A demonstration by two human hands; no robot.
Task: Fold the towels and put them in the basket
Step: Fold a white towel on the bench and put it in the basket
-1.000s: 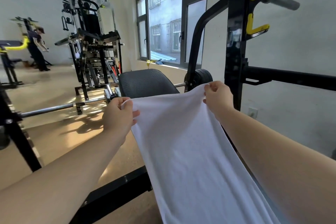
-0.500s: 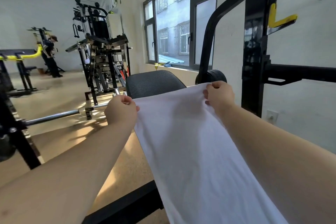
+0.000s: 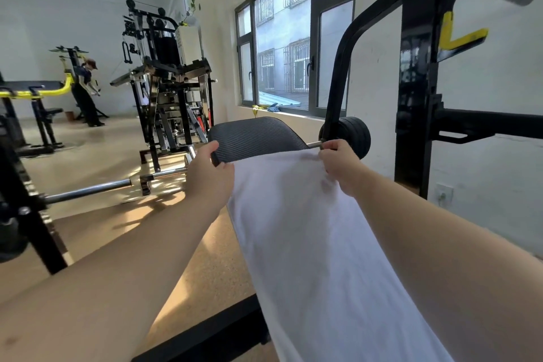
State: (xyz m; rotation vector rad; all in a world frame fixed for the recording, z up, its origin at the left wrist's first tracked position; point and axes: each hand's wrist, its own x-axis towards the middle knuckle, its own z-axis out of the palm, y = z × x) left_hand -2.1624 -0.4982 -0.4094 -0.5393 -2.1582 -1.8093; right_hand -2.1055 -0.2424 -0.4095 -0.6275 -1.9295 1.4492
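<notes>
Currently the white towel [image 3: 308, 244] is stretched out from the centre towards 5 o'clock, its far edge lying at the near rim of the black ribbed worktop [image 3: 258, 138] at 12 o'clock. The left hand [image 3: 207, 178] grips the far left corner with curled fingers, thumb raised; the right hand [image 3: 342, 166] pinches the far right corner. A weight machine [image 3: 167, 91] stands at 10 o'clock

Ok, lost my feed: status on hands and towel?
Left hand, right hand pinching far corners of towel. Towel edge at bench pad. Rack upright near right.
</notes>
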